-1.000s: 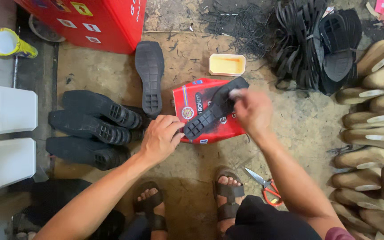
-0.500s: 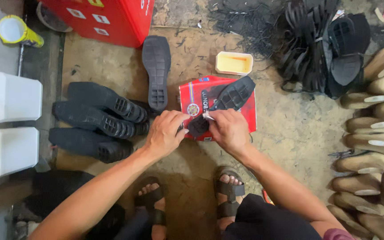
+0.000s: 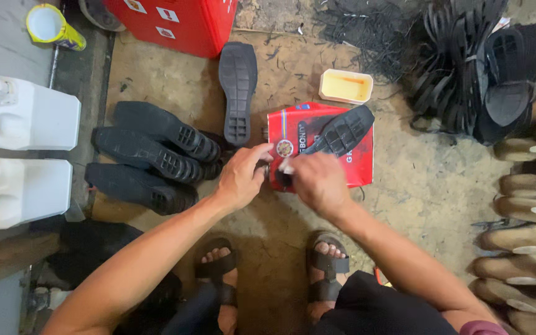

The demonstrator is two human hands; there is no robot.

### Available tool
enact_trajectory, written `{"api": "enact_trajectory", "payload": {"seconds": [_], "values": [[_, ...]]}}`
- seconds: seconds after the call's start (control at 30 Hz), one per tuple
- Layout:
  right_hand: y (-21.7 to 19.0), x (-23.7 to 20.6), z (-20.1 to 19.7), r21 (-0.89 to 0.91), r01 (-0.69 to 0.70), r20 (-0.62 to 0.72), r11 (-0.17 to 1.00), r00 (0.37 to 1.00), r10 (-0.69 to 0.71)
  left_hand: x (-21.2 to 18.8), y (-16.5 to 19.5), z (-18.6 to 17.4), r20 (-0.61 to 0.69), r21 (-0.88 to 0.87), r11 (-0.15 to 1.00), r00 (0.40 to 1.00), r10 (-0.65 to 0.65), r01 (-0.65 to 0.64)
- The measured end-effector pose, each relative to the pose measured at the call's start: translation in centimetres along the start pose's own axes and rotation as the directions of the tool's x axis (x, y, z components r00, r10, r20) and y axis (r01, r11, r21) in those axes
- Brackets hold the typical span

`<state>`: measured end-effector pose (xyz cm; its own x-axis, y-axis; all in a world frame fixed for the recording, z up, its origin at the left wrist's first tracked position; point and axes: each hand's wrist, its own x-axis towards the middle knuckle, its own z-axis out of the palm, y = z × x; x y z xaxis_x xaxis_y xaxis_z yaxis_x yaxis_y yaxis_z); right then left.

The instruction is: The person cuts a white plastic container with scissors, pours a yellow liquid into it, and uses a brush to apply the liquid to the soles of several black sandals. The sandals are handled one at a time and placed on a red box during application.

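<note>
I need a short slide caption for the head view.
Both hands, left and right, meet at the heel of a black shoe sole lying on a red can.

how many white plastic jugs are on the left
2. One white jug lies at the upper left beside the yellow can; the second white jug lies just below it. Both are left of the black shoe soles. None seems hidden.

Bare dirt-stained concrete floor (image 3: 429,186), cracked and dusty, black scraps scattered near the top. Red crate (image 3: 181,22) at top edge. Two white plastic jugs (image 3: 23,149) on a grey ledge at left, yellow-rimmed can (image 3: 51,25) above them. Stack of black rubber pieces (image 3: 479,68) top right, row of tan shoe lasts (image 3: 528,223) down the right side. Light flat, even, soft shadows.
</note>
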<state>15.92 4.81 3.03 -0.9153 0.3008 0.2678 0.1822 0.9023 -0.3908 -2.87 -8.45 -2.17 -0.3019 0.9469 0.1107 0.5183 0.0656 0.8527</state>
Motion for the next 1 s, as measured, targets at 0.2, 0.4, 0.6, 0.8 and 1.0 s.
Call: {"api": "enact_trajectory", "payload": {"seconds": [0.2, 0.4, 0.6, 0.8, 1.0], "values": [[0.6, 1.0, -0.6, 0.000, 0.098, 0.075, 0.995, 0.992, -0.097, 0.0, -0.2, -0.2, 0.017, 0.024, 1.000, 1.000, 0.007, -0.008], [-0.1, 0.0, -2.5, 0.081, 0.343, 0.173, 0.936, 0.920, -0.353, 0.5, 0.4, -0.5, 0.031, 0.009, 1.000, 0.999, -0.017, 0.016], [-0.1, -2.5, -3.4, -0.003, 0.110, 0.053, 0.994, 0.993, -0.109, 0.9, 1.4, -0.6, 0.030, 0.057, 0.998, 0.999, 0.032, -0.034], [0.6, -4.1, -0.6, -0.074, -0.146, 0.000, 0.987, 0.989, 0.146, 1.3, 2.1, -0.5, 0.068, 0.091, 0.996, 0.998, -0.018, 0.012], [1.7, -4.7, -1.2, -0.055, -0.019, -0.047, 0.998, 0.999, 0.016, 1.4, 1.6, -0.2, 0.049, 0.076, 0.997, 0.998, -0.039, 0.035]]}}
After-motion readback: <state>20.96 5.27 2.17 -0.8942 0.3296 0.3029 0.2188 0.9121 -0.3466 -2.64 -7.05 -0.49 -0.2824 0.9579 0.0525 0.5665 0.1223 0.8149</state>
